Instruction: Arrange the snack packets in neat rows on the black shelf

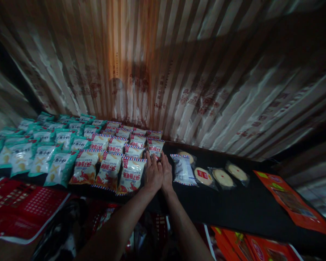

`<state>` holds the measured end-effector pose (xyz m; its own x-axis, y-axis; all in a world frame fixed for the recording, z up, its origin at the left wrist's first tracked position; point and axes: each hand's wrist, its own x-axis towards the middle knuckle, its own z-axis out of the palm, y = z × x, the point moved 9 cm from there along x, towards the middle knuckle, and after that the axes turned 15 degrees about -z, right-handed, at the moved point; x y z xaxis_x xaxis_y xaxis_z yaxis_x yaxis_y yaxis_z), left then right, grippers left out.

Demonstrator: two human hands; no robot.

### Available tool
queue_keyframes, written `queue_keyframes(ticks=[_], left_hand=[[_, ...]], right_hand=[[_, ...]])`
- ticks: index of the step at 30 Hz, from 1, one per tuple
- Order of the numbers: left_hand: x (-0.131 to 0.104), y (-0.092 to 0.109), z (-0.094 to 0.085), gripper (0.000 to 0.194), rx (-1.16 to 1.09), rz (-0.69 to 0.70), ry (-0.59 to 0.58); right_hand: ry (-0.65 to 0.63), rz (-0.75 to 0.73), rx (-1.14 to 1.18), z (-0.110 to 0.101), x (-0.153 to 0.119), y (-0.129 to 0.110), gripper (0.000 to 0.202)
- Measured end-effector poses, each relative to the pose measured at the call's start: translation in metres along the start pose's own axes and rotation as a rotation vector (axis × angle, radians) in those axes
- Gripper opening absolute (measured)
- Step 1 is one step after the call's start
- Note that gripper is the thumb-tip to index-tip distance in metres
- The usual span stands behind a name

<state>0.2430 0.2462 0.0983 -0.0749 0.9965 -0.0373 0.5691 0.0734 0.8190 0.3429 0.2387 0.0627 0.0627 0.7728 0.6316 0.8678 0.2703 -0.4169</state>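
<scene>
Sitting mid-frame, at the fingertips of the left hand point(153, 174) and right hand point(167, 173), is one striped bag point(155, 145); whether either grip grasps it, I cannot tell. Three front bags point(108, 168) stand left; rightward, one reversed bag point(184, 170), four round packets point(222, 178), then black counter point(233, 206) stretching to one orange packet point(293, 201).

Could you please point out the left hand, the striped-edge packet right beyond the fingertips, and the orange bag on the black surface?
Left hand point(153, 176), head view: on its back.
Striped-edge packet point(155, 146), head view: on its printed front.
Orange bag point(293, 201), head view: on its dark middle panel.
</scene>
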Motion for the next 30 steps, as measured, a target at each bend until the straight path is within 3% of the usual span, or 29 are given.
queue_keyframes(ticks=[6, 13, 23, 30], left_hand=[[-0.016, 0.001, -0.001, 0.045, -0.075, 0.092, 0.025], [-0.038, -0.015, 0.002, 0.045, -0.046, 0.159, 0.061], [-0.087, -0.029, -0.016, 0.035, -0.018, 0.045, -0.129], [-0.115, -0.046, -0.032, 0.031, -0.087, 0.100, -0.151]], right_hand=[[0.030, 0.037, -0.028, -0.005, -0.016, 0.004, 0.052], [0.048, 0.046, 0.002, -0.019, -0.038, -0.009, 0.052], [0.100, 0.094, 0.142, -0.038, -0.082, -0.042, 0.046], [0.108, 0.120, 0.230, -0.044, -0.109, -0.070, 0.042]])
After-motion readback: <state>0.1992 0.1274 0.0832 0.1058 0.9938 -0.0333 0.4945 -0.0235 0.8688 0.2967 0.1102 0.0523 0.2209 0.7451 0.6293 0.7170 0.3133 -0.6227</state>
